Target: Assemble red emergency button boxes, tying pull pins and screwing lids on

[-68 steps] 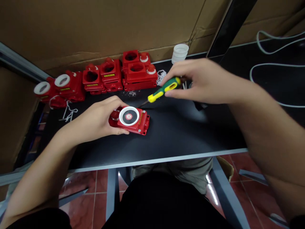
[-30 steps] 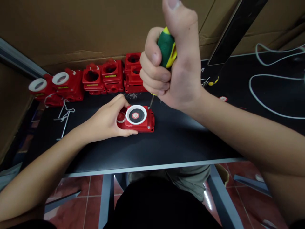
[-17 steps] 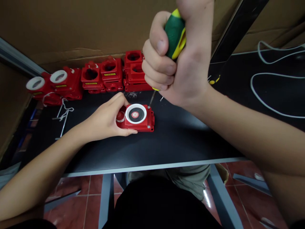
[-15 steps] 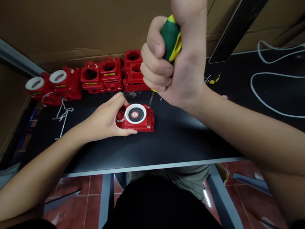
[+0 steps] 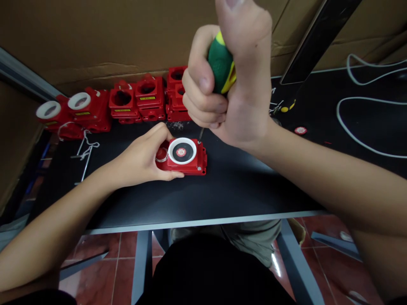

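A red housing (image 5: 192,167) lies on the dark table, with a white ring (image 5: 171,159) around a black disc that bears a red-and-white label. My left hand (image 5: 149,154) grips its left end, thumb along the near side and fingers at the far side. Above and to the right, my right hand (image 5: 229,84) is wrapped around a screwdriver (image 5: 220,65) with a green and yellow handle. Its thin shaft points down to a screw at the housing's far right corner. Whether the tip sits in the screw head is too small to tell. Another screw (image 5: 199,168) shows at the near right corner.
Several red housings (image 5: 149,101) line the back of the table; two at the left carry white rings (image 5: 79,101). Metal rods with white string (image 5: 87,156) lie at left. A round label (image 5: 300,130), small yellow-tipped parts (image 5: 284,109) and a white cable (image 5: 341,123) are at right.
My right hand has shifted slightly left and down with the screwdriver, and its thumb is posed a little differently. My left hand keeps its hold on the red housing.
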`<state>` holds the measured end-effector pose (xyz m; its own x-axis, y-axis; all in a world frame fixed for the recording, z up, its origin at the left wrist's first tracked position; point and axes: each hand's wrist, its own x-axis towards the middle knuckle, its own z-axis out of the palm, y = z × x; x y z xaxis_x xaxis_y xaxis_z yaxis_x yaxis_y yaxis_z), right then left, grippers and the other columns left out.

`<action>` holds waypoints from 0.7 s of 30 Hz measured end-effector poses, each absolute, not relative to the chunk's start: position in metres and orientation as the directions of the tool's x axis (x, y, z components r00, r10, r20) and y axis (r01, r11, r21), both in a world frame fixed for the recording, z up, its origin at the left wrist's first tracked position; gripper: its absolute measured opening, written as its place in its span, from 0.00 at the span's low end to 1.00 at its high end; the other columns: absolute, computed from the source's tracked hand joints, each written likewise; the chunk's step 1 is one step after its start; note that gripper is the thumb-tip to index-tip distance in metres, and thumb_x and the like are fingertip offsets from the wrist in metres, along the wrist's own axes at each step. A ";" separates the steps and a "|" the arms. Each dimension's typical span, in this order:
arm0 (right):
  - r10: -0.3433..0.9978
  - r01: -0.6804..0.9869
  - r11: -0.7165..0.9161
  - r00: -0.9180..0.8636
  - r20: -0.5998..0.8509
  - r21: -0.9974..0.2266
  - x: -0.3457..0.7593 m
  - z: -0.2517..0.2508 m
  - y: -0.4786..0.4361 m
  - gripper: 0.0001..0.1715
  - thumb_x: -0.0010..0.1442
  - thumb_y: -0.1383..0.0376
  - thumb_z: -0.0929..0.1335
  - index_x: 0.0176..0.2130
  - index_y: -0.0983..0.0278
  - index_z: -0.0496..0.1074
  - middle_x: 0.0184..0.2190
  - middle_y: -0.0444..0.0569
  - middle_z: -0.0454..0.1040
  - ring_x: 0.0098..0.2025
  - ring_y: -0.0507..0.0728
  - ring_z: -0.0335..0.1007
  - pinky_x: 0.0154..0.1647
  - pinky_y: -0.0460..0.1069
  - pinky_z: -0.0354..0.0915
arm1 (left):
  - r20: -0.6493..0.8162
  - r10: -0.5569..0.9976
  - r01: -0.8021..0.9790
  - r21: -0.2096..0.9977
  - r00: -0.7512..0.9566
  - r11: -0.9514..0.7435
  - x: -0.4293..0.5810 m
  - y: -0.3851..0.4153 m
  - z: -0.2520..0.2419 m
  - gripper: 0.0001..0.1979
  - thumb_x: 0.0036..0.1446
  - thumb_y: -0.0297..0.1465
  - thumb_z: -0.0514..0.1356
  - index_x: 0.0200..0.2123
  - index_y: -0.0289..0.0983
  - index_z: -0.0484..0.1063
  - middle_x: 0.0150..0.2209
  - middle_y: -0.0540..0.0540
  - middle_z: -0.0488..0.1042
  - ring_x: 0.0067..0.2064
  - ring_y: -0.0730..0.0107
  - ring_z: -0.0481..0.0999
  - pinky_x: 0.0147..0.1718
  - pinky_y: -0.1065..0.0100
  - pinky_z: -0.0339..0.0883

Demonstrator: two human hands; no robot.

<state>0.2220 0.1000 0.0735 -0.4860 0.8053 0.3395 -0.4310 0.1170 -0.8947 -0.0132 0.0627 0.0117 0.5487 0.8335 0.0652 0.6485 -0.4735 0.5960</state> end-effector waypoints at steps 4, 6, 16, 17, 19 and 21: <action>0.825 -0.398 0.082 -0.488 0.287 -0.914 0.221 0.073 0.101 0.39 0.87 0.67 0.50 0.24 0.58 0.61 0.18 0.37 0.43 0.19 0.52 0.36 0.19 0.49 0.43 | 0.077 0.827 0.649 0.582 0.557 -0.491 -0.014 0.063 0.012 0.32 0.58 0.55 0.79 0.45 0.43 0.66 0.47 0.47 0.75 0.41 0.60 0.73 0.43 0.59 0.71; 0.820 -0.404 0.086 -0.491 0.295 -0.911 0.220 0.072 0.101 0.38 0.87 0.68 0.52 0.24 0.59 0.61 0.18 0.36 0.44 0.19 0.52 0.35 0.20 0.49 0.41 | 0.079 0.827 0.650 0.578 0.557 -0.493 -0.015 0.063 0.012 0.33 0.57 0.57 0.80 0.45 0.43 0.67 0.46 0.47 0.75 0.42 0.58 0.74 0.43 0.58 0.71; 0.835 -0.433 0.109 -0.448 0.319 -0.895 0.205 0.073 0.090 0.39 0.87 0.70 0.53 0.23 0.61 0.63 0.20 0.38 0.59 0.18 0.48 0.41 0.20 0.47 0.45 | 0.128 0.798 0.603 0.589 0.589 -0.539 -0.021 0.065 0.004 0.35 0.58 0.58 0.80 0.51 0.42 0.70 0.56 0.41 0.78 0.54 0.50 0.79 0.54 0.53 0.76; 0.836 -0.427 0.104 -0.452 0.311 -0.898 0.205 0.074 0.090 0.39 0.87 0.70 0.52 0.23 0.61 0.62 0.20 0.39 0.59 0.18 0.47 0.41 0.20 0.47 0.45 | 0.142 0.795 0.589 0.597 0.590 -0.544 -0.022 0.065 0.003 0.35 0.58 0.58 0.80 0.51 0.42 0.71 0.57 0.41 0.78 0.55 0.50 0.79 0.55 0.53 0.76; 0.837 -0.427 0.097 -0.453 0.306 -0.899 0.207 0.073 0.093 0.38 0.86 0.71 0.54 0.22 0.61 0.61 0.19 0.38 0.57 0.17 0.48 0.41 0.20 0.47 0.44 | 0.154 0.799 0.571 0.622 0.581 -0.536 -0.022 0.065 0.001 0.35 0.57 0.58 0.81 0.51 0.42 0.71 0.55 0.43 0.78 0.54 0.51 0.79 0.54 0.54 0.76; 0.843 -0.436 0.095 -0.443 0.305 -0.895 0.211 0.072 0.096 0.37 0.85 0.70 0.55 0.22 0.59 0.61 0.17 0.37 0.52 0.17 0.50 0.39 0.18 0.47 0.42 | 0.129 0.818 0.580 0.644 0.561 -0.499 -0.022 0.064 0.001 0.35 0.56 0.58 0.82 0.50 0.43 0.71 0.52 0.45 0.77 0.49 0.53 0.79 0.50 0.55 0.76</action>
